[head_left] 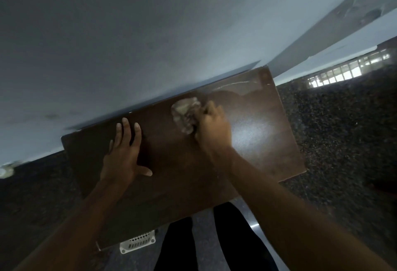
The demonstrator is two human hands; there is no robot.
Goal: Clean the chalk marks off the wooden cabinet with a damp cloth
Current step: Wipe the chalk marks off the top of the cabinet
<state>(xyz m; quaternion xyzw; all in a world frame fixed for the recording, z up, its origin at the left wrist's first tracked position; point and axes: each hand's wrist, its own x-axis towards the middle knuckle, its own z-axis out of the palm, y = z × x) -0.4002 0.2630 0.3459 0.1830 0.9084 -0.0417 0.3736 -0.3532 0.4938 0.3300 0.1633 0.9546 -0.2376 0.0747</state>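
Dark brown cabinet [163,150] top, shiny, pushed against pale wall [150,34]. Floor [335,133] dark and speckled. White chalk marks [238,85] near far right corner. Right hand [212,129] grips crumpled cloth [185,114], pressed on top, just beside marks. Left hand [123,152] lies flat on top, fingers spread wide. White basket [137,241] on floor below. Bright window reflection [343,73] on floor at right.

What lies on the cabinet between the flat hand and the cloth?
Nothing: in the head view, only bare wood of the cabinet separates the left hand from the cloth.
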